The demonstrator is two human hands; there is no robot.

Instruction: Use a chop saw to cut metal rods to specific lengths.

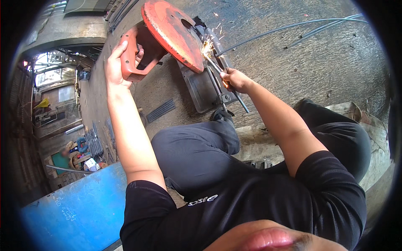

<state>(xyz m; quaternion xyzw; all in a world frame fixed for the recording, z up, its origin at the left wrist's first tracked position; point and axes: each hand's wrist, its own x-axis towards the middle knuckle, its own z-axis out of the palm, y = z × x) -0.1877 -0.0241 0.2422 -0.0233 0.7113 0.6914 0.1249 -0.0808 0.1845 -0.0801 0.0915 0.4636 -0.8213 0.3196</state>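
Observation:
My left hand (pixel 115 62) grips the red handle (pixel 136 52) of a chop saw, whose round red blade guard (pixel 173 33) is lowered. Sparks (pixel 208 48) fly where the blade meets thin steel rods (pixel 217 69). My right hand (pixel 235 79) is closed around those rods just in front of the blade, pressing them on the saw's dark metal base (pixel 201 90). The rods' short ends stick out toward me below my hand. I sit with my knees in dark trousers right behind the saw.
Long thin rods (pixel 293 27) run away across the concrete floor at the upper right. A bundle of metal bars (pixel 95 144) lies at the left, and a blue panel (pixel 75 209) is at the lower left. A floor grate (pixel 161 110) sits near the saw.

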